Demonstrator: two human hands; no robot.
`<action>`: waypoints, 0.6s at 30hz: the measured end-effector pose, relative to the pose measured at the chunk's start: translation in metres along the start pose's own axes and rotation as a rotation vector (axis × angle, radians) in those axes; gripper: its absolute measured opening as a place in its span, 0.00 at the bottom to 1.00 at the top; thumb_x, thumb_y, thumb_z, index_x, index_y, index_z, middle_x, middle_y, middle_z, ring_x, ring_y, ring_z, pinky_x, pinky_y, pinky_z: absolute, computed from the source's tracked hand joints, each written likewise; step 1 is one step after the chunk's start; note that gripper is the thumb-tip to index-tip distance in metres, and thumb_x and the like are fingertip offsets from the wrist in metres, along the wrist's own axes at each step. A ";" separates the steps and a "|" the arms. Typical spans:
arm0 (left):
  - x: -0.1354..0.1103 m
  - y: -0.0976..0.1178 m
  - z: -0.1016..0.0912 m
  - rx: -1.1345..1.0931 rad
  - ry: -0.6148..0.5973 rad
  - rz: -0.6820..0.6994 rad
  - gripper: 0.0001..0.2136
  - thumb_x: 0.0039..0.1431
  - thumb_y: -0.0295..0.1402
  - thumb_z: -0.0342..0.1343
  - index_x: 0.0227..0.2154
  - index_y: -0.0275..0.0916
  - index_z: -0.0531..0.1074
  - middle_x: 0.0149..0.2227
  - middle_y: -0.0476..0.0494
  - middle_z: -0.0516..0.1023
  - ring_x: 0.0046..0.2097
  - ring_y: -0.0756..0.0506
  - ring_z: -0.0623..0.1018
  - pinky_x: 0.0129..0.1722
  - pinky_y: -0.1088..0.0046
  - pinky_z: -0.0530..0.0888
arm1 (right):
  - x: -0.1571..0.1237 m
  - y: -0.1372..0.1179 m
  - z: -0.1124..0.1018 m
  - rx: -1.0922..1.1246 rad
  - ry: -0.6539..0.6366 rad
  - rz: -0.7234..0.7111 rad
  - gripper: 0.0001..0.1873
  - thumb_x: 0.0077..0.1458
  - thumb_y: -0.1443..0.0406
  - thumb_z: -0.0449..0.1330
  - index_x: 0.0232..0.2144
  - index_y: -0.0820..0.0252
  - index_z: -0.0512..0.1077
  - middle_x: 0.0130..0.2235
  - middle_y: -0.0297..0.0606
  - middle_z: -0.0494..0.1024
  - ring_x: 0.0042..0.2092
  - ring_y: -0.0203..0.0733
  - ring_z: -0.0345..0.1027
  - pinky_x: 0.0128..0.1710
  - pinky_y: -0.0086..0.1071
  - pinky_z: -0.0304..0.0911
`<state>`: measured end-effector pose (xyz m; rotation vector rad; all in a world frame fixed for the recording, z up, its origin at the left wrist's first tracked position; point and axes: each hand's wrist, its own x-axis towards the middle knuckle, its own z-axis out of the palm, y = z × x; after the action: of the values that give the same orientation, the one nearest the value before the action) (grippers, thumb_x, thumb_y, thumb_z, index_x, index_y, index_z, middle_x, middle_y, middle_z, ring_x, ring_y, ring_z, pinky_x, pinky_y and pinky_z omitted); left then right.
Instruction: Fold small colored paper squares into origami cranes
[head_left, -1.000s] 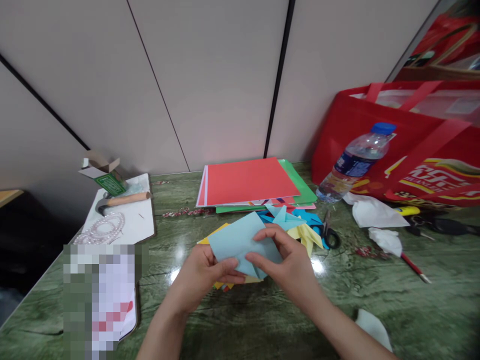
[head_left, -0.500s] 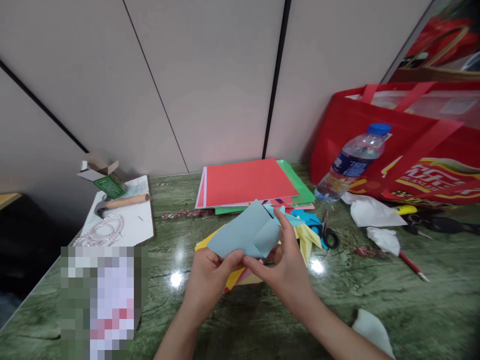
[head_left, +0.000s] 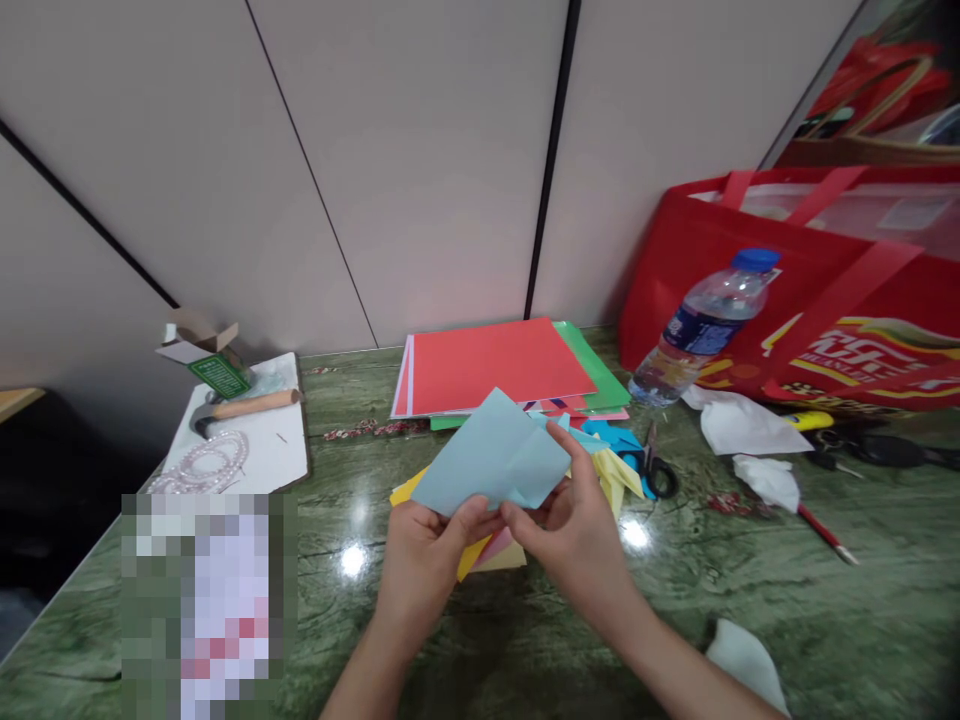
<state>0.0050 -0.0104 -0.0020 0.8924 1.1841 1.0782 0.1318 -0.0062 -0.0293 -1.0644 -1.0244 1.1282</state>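
Note:
A light blue folded sheet of paper (head_left: 491,458) is held up above the green marble table (head_left: 525,630). My left hand (head_left: 424,565) pinches its lower edge from below. My right hand (head_left: 574,530) pinches its lower right corner, fingers closed on the fold. Under the hands lie yellow and pink paper pieces (head_left: 480,552). Just beyond them sit folded blue and yellow paper shapes (head_left: 611,455).
A stack of coloured sheets, red on top (head_left: 499,365), lies at the back. Scissors (head_left: 656,470), a water bottle (head_left: 705,320), a red bag (head_left: 810,290), crumpled tissues (head_left: 750,425) and a pencil (head_left: 825,530) are at right. A hammer (head_left: 244,405), beads (head_left: 202,460) and small box (head_left: 206,355) are at left.
The blue sheet has been lifted and turned more upright, and both hands have shifted their pinch to its lower edge.

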 end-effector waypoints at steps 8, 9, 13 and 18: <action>0.001 0.001 -0.006 -0.097 -0.021 0.003 0.08 0.47 0.32 0.62 0.29 0.32 0.77 0.31 0.42 0.82 0.34 0.40 0.81 0.38 0.67 0.78 | 0.001 -0.008 0.001 0.107 -0.010 0.056 0.36 0.44 0.66 0.61 0.54 0.56 0.49 0.27 0.32 0.74 0.29 0.40 0.73 0.30 0.34 0.70; 0.001 0.001 -0.007 -0.080 -0.013 0.001 0.08 0.47 0.32 0.62 0.28 0.31 0.77 0.30 0.41 0.82 0.34 0.40 0.81 0.37 0.68 0.78 | 0.001 -0.009 0.001 0.110 -0.005 0.063 0.35 0.44 0.66 0.61 0.53 0.57 0.51 0.25 0.31 0.74 0.28 0.40 0.72 0.30 0.34 0.70; 0.002 0.004 -0.008 -0.021 0.025 -0.003 0.08 0.46 0.32 0.63 0.26 0.29 0.77 0.27 0.39 0.82 0.32 0.40 0.81 0.35 0.70 0.79 | 0.001 -0.009 0.000 0.098 -0.002 0.093 0.31 0.43 0.67 0.62 0.49 0.58 0.54 0.23 0.29 0.73 0.27 0.40 0.72 0.30 0.33 0.70; 0.003 0.005 -0.008 -0.058 0.020 -0.015 0.09 0.46 0.32 0.62 0.27 0.29 0.77 0.26 0.39 0.82 0.31 0.40 0.81 0.35 0.69 0.79 | 0.001 -0.007 -0.001 0.129 -0.028 0.125 0.30 0.43 0.68 0.61 0.48 0.57 0.53 0.25 0.30 0.74 0.29 0.41 0.74 0.31 0.34 0.70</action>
<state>-0.0031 -0.0062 0.0005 0.8285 1.1684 1.1062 0.1338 -0.0064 -0.0230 -1.0229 -0.9040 1.2959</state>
